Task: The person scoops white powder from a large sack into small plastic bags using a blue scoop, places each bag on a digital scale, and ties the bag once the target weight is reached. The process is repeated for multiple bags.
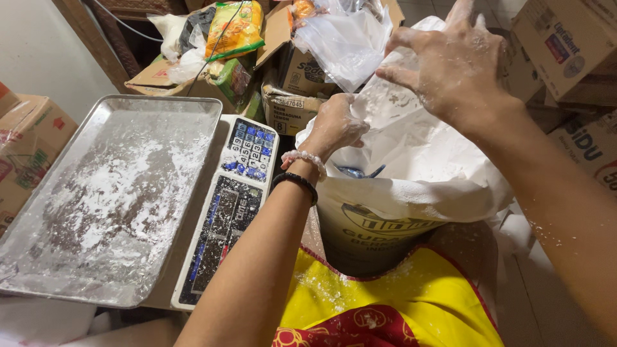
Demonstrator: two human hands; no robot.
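yellow apron (411, 302) is being worn, nearest | big flour sack (411, 193) is being kept just behind it | small clear bag (392, 96) is being pinched above the sack by left hand (334, 125) and right hand (459, 64) | floury scale tray (116, 193) is sitting to the left | boxes (289, 71) are being stacked farthest back

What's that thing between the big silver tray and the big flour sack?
A weighing scale with a blue-and-white keypad, dusted with flour, lies between the tray and the sack, seen from the head camera.
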